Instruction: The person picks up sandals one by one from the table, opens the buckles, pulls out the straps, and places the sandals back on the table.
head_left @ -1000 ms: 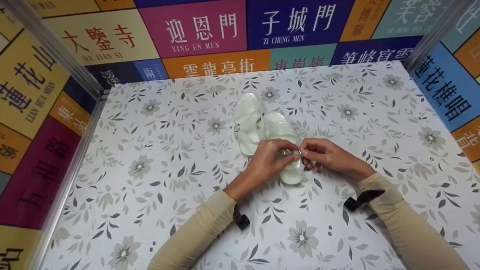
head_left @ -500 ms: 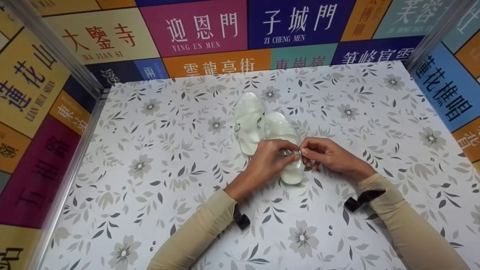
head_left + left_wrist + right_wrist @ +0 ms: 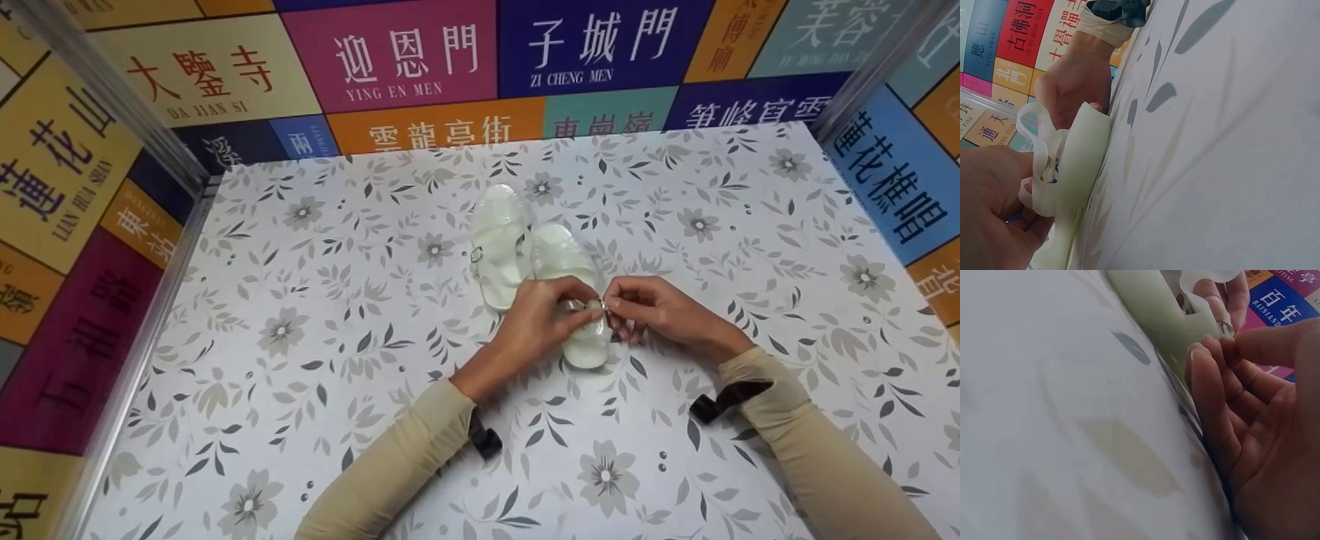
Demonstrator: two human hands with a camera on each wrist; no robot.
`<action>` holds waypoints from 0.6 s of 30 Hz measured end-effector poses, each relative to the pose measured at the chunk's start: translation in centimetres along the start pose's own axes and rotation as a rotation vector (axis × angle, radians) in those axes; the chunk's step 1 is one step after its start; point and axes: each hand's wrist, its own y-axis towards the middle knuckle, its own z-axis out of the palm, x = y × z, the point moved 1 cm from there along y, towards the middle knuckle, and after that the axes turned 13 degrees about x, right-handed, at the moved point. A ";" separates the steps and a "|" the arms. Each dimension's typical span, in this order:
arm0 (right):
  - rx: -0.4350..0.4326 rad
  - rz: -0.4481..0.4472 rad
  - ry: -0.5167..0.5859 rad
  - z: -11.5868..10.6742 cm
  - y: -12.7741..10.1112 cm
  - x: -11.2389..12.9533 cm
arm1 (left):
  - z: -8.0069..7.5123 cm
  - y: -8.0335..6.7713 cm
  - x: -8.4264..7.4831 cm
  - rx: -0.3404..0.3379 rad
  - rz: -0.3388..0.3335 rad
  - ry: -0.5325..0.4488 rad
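At frame centre, the near jelly sandal (image 3: 574,300) is steadied flat; its strap buckle (image 3: 592,305) is pinched by left hand (image 3: 536,322) and right hand (image 3: 660,311).

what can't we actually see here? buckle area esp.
- Head view: the strap buckle is tiny, and the left hand and right hand cover most of it; fastened or not, cannot tell.
- Left wrist view: near sandal cut off by the bottom edge; buckle lost among the straps.
- Right wrist view: blurred; only a metal glint at the fingers.
- Far sandal: shown in the head view only.
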 end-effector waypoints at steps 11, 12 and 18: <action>-0.013 0.006 -0.065 -0.1 0.1 -0.6 | 0.0 -0.1 0.1 -0.010 -0.009 -0.029; -0.014 0.007 -0.069 -0.1 0.1 -0.5 | 0.0 -0.1 0.1 -0.008 -0.012 -0.035; -0.016 0.021 -0.049 0.0 0.0 -0.2 | 0.0 0.0 -0.2 -0.005 -0.033 0.036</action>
